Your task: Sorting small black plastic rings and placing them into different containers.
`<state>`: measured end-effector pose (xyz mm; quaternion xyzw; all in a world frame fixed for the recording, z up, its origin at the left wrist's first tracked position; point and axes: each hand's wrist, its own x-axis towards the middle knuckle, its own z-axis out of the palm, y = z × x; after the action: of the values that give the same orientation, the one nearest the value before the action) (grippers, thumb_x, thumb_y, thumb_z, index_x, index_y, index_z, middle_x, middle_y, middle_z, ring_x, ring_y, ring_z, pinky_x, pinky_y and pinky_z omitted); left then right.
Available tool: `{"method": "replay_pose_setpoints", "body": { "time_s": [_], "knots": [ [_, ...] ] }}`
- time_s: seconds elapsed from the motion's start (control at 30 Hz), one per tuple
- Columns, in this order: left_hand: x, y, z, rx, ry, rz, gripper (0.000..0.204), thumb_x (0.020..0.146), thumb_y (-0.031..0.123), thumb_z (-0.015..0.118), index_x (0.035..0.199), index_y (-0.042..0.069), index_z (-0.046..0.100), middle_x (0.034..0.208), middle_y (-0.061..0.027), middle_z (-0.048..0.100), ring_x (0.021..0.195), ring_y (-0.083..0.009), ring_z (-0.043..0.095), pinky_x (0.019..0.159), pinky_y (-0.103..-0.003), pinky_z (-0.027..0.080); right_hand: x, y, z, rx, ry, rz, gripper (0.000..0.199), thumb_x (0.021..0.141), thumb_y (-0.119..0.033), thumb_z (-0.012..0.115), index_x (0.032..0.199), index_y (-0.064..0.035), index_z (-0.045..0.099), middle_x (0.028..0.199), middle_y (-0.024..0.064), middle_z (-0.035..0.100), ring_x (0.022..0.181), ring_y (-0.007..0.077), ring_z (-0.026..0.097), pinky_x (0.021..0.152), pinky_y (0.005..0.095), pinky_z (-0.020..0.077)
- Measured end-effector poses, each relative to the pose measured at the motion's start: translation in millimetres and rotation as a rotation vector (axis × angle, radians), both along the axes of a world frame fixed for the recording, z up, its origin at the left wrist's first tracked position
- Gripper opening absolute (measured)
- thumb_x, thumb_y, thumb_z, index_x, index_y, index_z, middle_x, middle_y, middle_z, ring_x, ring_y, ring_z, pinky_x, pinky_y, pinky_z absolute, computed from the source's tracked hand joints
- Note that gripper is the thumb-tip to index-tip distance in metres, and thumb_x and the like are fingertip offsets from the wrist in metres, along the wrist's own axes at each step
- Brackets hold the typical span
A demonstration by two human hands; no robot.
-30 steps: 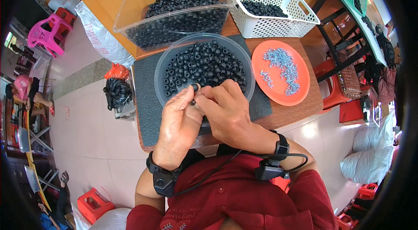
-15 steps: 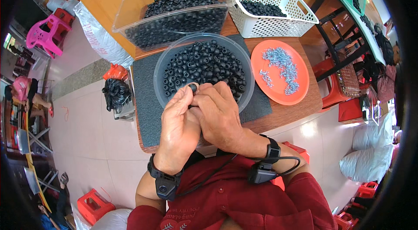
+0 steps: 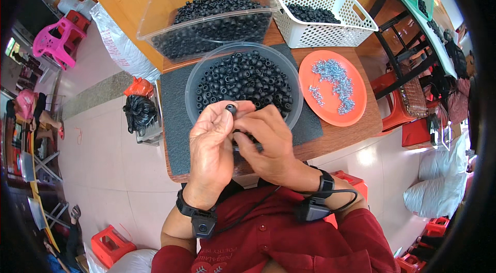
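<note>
Small black ring-shaped part pinched between thumb and fingertips of left hand, held just above near rim of round clear bowl. Left-hand fingers curled closed around the part, only its upper end exposed. Right hand pressed against left hand from the right, fingers bent inward toward the same part; contents of right-hand grasp hidden behind the fingers, so not determinable. Both hands positioned over near edge of dark grey mat, with forearms entering from lower edge of view. Black wrist strap with small device worn on left wrist; similar black band on right wrist, cable trailing across red shirt.

Round clear bowl filled with loose black ring parts, seated on the mat. Rectangular clear tub of same black parts located behind the bowl, touching or nearly touching its far rim. White perforated basket with a shallow layer of black parts placed right of the tub. Orange plate carrying small silver-blue metal pieces set just beside the bowl on right, on wooden table.
</note>
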<state>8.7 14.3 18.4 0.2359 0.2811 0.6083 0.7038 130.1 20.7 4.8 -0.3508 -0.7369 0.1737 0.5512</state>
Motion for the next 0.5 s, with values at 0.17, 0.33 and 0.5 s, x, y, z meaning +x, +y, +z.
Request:
{"method": "replay_pose_setpoints", "body": {
  "time_s": [0.17, 0.33, 0.5],
  "knots": [
    [-9, -4, -1, 0.153, 0.340, 0.110, 0.021, 0.089, 0.010, 0.063, 0.104, -0.004, 0.060, 0.096, -0.0126, 0.067, 0.090, -0.0163, 0.062, 0.085, -0.029, 0.047, 20, 0, 17, -0.127, 0.061, -0.059, 0.020, 0.073, 0.004, 0.068, 0.091, -0.0031, 0.066, 0.085, 0.0071, 0.063, 0.077, 0.0233, 0.056, 0.068, 0.0332, 0.0446],
    [-5, -9, 1, 0.133, 0.343, 0.078, 0.020, 0.088, 0.007, 0.064, 0.104, -0.005, 0.061, 0.090, -0.0114, 0.067, 0.080, -0.0150, 0.064, 0.075, -0.026, 0.050, 21, 1, 24, -0.272, 0.225, 0.053, 0.019, 0.075, 0.005, 0.065, 0.092, -0.0026, 0.066, 0.080, 0.0041, 0.065, 0.076, 0.0170, 0.056, 0.069, 0.0294, 0.0436],
    [-4, -11, -2, 0.141, 0.296, 0.054, 0.021, 0.088, 0.004, 0.063, 0.106, -0.006, 0.061, 0.089, -0.0108, 0.067, 0.078, -0.0147, 0.064, 0.072, -0.026, 0.051, 20, -1, 18, -0.351, 0.264, 0.104, 0.017, 0.076, 0.004, 0.065, 0.092, -0.0018, 0.066, 0.080, 0.0042, 0.065, 0.076, 0.0163, 0.056, 0.069, 0.0289, 0.0437]
  ]
}}
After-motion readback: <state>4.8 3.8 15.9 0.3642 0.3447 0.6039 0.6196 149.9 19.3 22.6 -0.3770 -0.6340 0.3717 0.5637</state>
